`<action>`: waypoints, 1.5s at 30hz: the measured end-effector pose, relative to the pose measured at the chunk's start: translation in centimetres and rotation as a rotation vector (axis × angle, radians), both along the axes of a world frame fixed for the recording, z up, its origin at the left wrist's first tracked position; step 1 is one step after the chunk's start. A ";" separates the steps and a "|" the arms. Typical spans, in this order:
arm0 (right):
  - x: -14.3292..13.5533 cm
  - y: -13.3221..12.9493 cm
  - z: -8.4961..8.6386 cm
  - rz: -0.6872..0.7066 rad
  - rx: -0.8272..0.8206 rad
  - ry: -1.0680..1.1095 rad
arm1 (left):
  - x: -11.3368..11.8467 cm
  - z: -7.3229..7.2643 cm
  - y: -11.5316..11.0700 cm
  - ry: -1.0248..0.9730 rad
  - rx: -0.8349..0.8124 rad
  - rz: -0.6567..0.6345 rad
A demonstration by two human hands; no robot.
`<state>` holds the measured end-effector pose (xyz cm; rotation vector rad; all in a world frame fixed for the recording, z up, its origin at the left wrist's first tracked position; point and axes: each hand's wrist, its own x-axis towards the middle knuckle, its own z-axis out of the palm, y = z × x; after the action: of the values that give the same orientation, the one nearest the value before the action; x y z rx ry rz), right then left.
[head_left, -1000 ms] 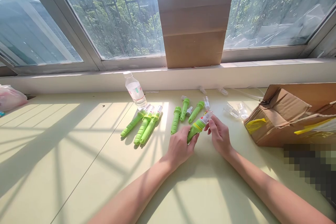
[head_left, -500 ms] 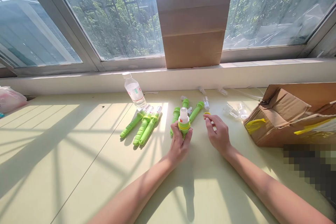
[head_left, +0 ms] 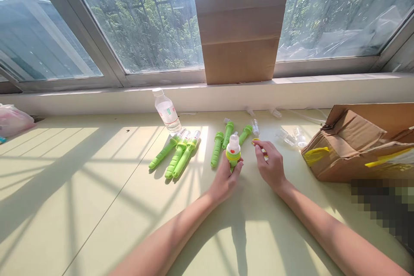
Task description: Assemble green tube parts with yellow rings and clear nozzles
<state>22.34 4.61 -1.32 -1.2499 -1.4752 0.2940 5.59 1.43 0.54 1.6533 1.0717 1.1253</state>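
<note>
Upright in my left hand point(head_left: 224, 180) is a green ribbed wand point(head_left: 233, 152), its white translucent top facing me with a small red mark and a yellow band below it. My left fingers wrap around the green body. To its right, my right hand point(head_left: 271, 164) pinches a small yellow ring point(head_left: 255, 142) between thumb and fingertips, apart from the wand. Behind my left hand lie several more green wands, one of them a ribbed green wand point(head_left: 216, 148). A clear ribbed plastic cap point(head_left: 255, 127) lies just beyond the yellow ring.
Left of my hands, a group of green wands point(head_left: 179, 157) lies beside a clear water bottle point(head_left: 167, 112). More clear caps point(head_left: 300, 137) lie near an open cardboard box point(head_left: 343, 164) at right. A pinkish plastic bag point(head_left: 14, 120) sits at far left; windows stand behind the table.
My left hand has moved slightly right with the wand, nearer my right hand, uncovering more of the wands behind. My right hand keeps its pinch on the yellow ring.
</note>
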 end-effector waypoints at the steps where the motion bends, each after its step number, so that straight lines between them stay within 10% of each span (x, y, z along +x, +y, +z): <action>1: 0.0 0.0 0.0 0.000 0.000 -0.001 | 0.0 -0.1 0.2 -0.020 -0.006 -0.002; 45: 2.6 6.9 -0.4 -0.198 -0.433 -0.583 | -0.1 -0.4 0.0 0.030 -0.035 -0.127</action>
<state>24.93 11.48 -1.72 -1.9328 -1.8134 0.1184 5.53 1.39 0.11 1.6909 0.9856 0.9975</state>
